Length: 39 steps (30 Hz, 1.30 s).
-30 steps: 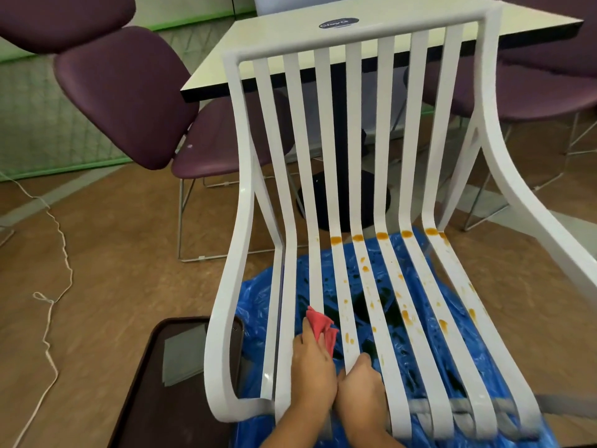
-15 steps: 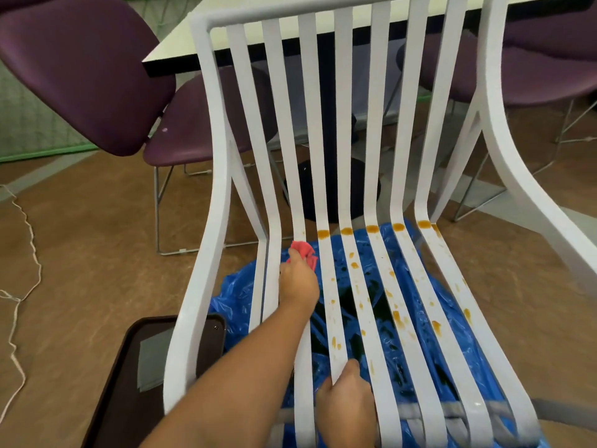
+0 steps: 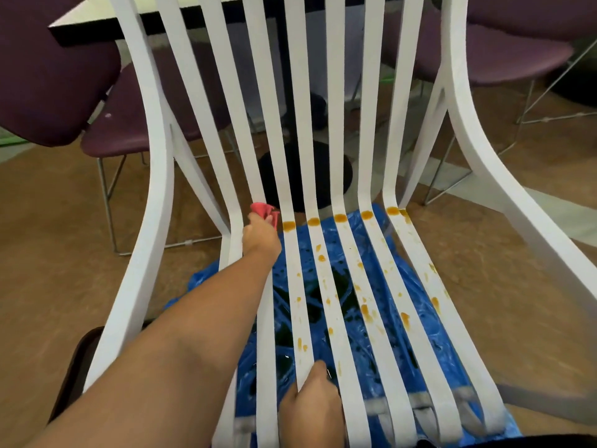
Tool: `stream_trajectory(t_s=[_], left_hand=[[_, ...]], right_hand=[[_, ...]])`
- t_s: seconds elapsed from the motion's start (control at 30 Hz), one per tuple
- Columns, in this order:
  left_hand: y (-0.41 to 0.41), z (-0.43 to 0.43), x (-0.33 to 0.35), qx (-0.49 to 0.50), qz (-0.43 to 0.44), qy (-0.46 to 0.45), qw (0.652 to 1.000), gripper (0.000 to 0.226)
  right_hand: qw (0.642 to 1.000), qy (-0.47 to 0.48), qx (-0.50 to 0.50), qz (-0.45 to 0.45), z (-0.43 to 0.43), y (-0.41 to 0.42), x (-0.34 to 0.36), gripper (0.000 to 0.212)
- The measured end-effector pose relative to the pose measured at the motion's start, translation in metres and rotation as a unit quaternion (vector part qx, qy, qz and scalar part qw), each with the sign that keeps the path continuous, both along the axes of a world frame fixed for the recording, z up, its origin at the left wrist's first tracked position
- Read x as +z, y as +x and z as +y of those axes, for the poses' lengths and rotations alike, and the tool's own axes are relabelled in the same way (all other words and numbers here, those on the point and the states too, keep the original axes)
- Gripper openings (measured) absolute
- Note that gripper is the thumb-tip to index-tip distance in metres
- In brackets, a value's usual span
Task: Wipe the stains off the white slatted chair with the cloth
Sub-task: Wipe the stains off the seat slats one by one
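Note:
The white slatted chair [image 3: 400,273] fills the view, its slats running from the seat front up into the backrest. Orange stains [image 3: 340,218] dot the bend of the middle and right slats and trail down the seat. My left hand [image 3: 261,238] reaches far along a left slat and grips a small red cloth [image 3: 265,211] pressed at the bend. My right hand [image 3: 311,407] grips a slat near the seat's front edge, thumb curled over it.
A blue plastic sheet [image 3: 345,286] lies on the floor under the seat. Purple chairs [image 3: 48,76] and a white-topped table [image 3: 84,24] with a black base [image 3: 319,176] stand behind. A dark tray-like object [image 3: 77,367] sits at lower left.
My left hand slid the red cloth up the slat from the seat front to the bend. My right hand stayed gripping a slat at the front. The view moved closer.

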<state>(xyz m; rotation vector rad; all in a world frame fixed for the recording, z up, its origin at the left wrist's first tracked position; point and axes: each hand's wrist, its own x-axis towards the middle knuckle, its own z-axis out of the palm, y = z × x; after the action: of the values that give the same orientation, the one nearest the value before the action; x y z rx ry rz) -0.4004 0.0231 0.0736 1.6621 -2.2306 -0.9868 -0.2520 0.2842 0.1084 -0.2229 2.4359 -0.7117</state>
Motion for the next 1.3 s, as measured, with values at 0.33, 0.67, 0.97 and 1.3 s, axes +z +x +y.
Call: stream_trajectory(t_s=[0.33,0.67,0.97,1.3], left_hand=[[0.028,0.019,0.011,-0.042,-0.050,-0.015,0.998,0.041],[0.090,0.084,0.015,-0.091,-0.140,-0.052,0.985,0.027],[0.155,0.149,0.031,-0.070,-0.088,-0.011,0.994,0.031],[0.193,0.177,0.040,-0.097,-0.088,0.035,0.991,0.042]], right_hand=[[1.000,-0.002,0.005,0.012,0.001,0.003,0.001,0.018],[1.000,0.009,0.013,0.013,0.002,0.007,0.006,0.016],[1.000,0.006,0.011,0.013,0.002,0.010,0.012,0.012],[1.000,0.005,0.006,0.000,0.001,0.008,0.011,0.013]])
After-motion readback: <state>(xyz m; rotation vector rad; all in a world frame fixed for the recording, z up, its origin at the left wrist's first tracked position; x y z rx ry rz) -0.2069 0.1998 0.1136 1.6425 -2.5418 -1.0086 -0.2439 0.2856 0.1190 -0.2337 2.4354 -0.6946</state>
